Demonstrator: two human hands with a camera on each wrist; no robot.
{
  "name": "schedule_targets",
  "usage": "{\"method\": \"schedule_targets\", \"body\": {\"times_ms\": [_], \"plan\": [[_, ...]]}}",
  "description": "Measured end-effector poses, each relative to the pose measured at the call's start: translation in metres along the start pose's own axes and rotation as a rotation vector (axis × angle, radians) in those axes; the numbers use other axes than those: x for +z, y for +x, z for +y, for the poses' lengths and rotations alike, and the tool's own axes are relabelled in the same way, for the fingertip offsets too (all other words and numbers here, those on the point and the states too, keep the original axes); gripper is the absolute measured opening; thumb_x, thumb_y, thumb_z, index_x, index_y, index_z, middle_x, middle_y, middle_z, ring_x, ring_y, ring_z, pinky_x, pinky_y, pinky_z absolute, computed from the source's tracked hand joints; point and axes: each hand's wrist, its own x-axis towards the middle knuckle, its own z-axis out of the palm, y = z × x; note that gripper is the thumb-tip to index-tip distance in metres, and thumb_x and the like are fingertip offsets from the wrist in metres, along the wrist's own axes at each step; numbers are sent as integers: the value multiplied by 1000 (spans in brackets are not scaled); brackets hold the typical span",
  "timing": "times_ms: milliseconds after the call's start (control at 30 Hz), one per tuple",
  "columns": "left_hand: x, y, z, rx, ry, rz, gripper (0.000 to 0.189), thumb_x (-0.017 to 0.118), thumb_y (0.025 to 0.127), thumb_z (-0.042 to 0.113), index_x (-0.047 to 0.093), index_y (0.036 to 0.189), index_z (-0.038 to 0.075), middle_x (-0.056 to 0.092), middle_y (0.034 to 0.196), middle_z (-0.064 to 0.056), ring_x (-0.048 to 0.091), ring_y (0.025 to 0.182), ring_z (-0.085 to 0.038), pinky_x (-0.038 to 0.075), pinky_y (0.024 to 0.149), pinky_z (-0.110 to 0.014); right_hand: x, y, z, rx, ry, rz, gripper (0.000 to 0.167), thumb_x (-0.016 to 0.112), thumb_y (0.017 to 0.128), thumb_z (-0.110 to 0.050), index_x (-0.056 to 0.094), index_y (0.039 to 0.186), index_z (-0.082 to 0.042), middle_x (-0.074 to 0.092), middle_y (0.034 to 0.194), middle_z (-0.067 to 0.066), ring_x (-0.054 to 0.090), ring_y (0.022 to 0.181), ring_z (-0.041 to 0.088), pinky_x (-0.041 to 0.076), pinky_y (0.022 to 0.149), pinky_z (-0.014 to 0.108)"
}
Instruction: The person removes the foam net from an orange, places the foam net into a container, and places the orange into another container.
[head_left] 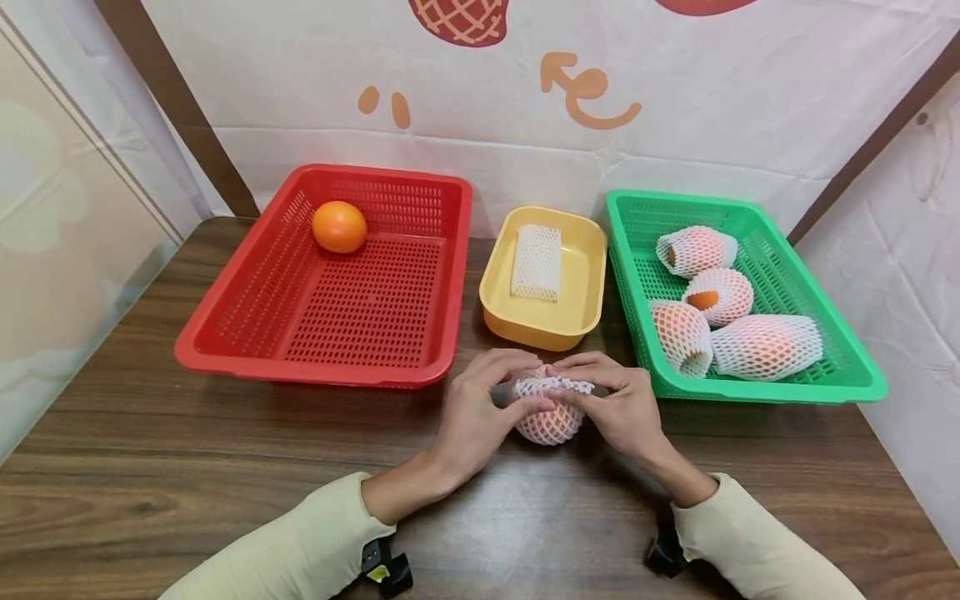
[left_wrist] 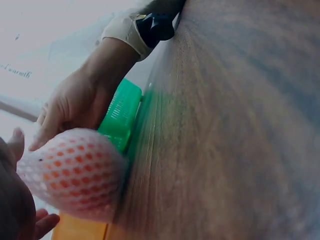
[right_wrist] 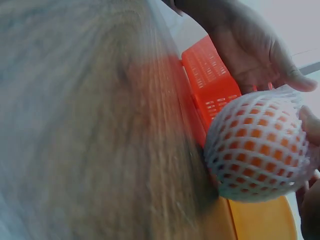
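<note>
Between both hands an orange in a white foam net sleeve stands on the table, just in front of the yellow tray. Its net has a bunched upper edge. My left hand pinches that edge from the left, thumb in front and fingers behind. From the right, my right hand pinches the same edge with thumb and fingers. In the left wrist view, orange peel shows through the mesh of the netted orange. The right wrist view shows the netted orange with the left hand beyond it.
A red basket at the back left holds one bare orange. Behind the hands, a yellow tray contains flat white foam net sleeves. Several netted oranges lie in the green basket at right.
</note>
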Motion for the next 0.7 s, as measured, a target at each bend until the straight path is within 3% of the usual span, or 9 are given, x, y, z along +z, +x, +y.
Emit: {"method": "schedule_targets", "body": {"times_ms": [100,233,433,600,700], "plan": [[1,-1,0,-42,30,-90,54,85,68,28,67,115,8,64,113,1,56,108,-9,45,93,-28,3,2,-9,-36,-19,42,22,73,69,21,73,86,7,69,87,18,65,87,20,52,77,25],[2,-2,-1,-81,17,-136,49,85,70,27,70,113,8,64,112,3,57,106,-8,44,93,-27,6,3,-13,-40,-25,81,20,73,69,21,73,84,8,69,83,17,65,81,16,52,73,23],[1,0,-2,-89,-59,-55,25,85,71,20,77,91,7,70,94,6,63,91,-6,50,81,-25,7,2,-14,-39,-5,95,20,72,69,22,72,84,9,68,78,16,62,74,14,49,67,21],[1,0,-2,-73,-93,23,15,83,72,4,77,85,7,72,88,2,66,85,-10,52,77,-26,3,3,-15,38,34,-7,23,70,75,18,70,97,9,67,90,16,60,87,16,49,74,22],[1,1,-3,-54,-68,74,22,75,70,-11,77,84,6,72,88,0,65,87,-11,51,79,-26,0,5,-15,84,23,-81,30,72,76,15,68,105,8,65,101,16,58,98,17,47,84,24]]}}
